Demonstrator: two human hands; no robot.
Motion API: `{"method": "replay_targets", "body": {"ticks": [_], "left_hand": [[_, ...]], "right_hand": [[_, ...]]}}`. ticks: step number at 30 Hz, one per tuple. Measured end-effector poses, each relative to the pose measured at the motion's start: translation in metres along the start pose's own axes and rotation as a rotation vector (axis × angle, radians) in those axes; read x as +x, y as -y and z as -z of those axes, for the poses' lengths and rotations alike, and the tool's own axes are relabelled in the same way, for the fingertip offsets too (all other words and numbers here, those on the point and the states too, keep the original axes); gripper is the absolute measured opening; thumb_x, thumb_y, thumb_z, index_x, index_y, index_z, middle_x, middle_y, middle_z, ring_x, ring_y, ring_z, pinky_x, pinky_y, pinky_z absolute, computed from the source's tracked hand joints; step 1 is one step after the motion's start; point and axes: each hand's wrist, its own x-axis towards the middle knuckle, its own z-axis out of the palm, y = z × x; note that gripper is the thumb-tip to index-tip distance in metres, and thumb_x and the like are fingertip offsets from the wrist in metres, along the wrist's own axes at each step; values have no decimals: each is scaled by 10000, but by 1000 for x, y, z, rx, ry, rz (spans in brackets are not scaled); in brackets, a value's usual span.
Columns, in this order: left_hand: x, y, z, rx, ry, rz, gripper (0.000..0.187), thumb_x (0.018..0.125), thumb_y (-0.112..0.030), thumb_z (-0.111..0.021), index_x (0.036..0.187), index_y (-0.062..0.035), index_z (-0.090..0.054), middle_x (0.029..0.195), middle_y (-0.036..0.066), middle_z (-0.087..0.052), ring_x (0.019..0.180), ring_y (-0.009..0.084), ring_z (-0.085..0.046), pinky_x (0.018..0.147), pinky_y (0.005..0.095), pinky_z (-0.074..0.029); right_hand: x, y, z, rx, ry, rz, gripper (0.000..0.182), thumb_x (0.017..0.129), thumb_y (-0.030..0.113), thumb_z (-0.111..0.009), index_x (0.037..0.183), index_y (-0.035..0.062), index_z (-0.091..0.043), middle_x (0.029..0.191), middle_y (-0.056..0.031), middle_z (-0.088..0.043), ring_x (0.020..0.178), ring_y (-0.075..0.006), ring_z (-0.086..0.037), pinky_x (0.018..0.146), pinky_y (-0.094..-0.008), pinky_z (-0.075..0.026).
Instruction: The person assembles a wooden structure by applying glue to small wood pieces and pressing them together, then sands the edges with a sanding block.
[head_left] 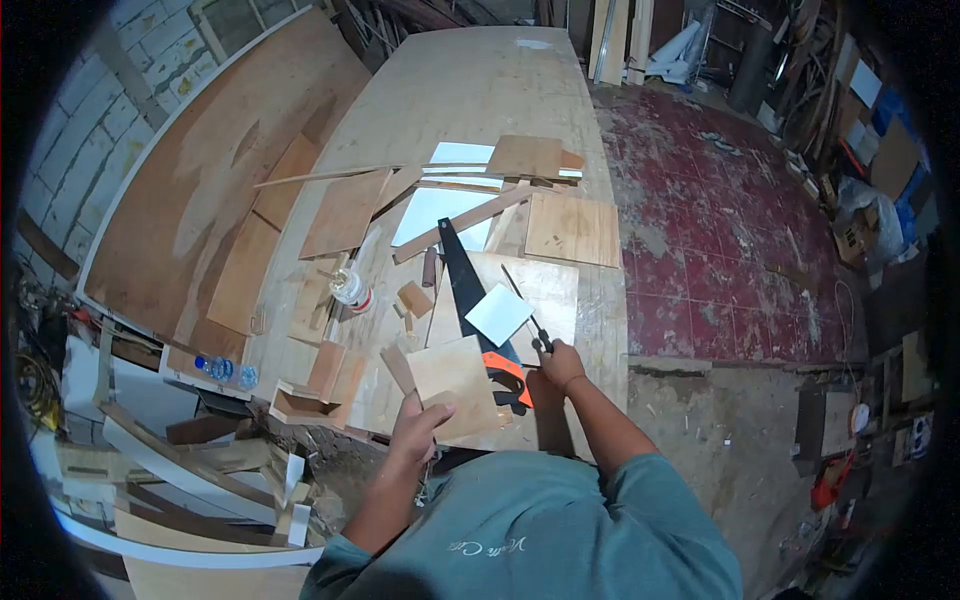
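Observation:
My left hand (415, 432) grips a squarish pale plywood piece (455, 385) near the table's front edge, thumb lying over its face. A narrow brown side (396, 367) stands along that piece's left edge. To the right, my right hand (562, 364) is closed around the dark handle of a slim, rod-like tool (517, 290), pointing away from me; its exact kind is unclear. Between the hands lies a handsaw (460, 265) with a dark blade and an orange handle (507, 375). A small white square board (499, 316) overlaps the saw blade.
Plywood offcuts (572, 230) and white-faced boards (430, 215) cover the middle of the long table (470, 85). At left stand a clear jar (350, 289), a small open wooden box (303, 405) and a plastic bottle (215, 367). Red tiled floor (710, 230) runs along the right.

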Motion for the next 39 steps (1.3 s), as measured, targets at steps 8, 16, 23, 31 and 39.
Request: {"method": "replay_targets", "body": {"ticks": [8,16,23,31,39], "left_hand": [[34,11,-67,87,193,-10,420,800,-38,-642,1187,41,-499,1091,93,-607,976,156,-593,878,301,-467],[86,71,-126,324,423,-12,519,853,-44,-584,1301,47,-340,1228,146,-518,1140,188,-495,990,327,-380],[106,141,-165,303,560,155,528,836,-50,-613,1282,54,-350,1156,142,-567,1087,199,-543,951,328,-418],[101,161,-177,1210,479,-510,982,643,-313,-829,1378,18,-268,1387,229,-359,1308,368,-342,1081,441,-295],[143,238,-177,1721,1034,-495,1079,664,-539,-737,1445,-18,-205,1517,203,-151,1399,398,-146,1116,535,-181]], "right_hand": [[-86,-82,69,748,189,-212,169,896,186,-484,932,34,-547,609,-51,-487,498,-169,-487,463,-322,-415],[-154,-57,144,1392,-37,-279,258,902,173,-561,1097,36,-462,709,-27,-558,426,-65,-404,375,-221,-302],[-155,-56,124,1290,-247,-242,227,844,148,-675,1020,9,-638,736,38,-581,502,-19,-440,447,-189,-328],[-136,-138,74,983,-383,-363,199,811,136,-695,939,-11,-656,779,-15,-640,692,-95,-585,642,-243,-475],[-121,-179,67,925,-142,-489,157,819,166,-657,863,16,-657,744,-38,-648,662,-144,-597,630,-289,-471]]}}
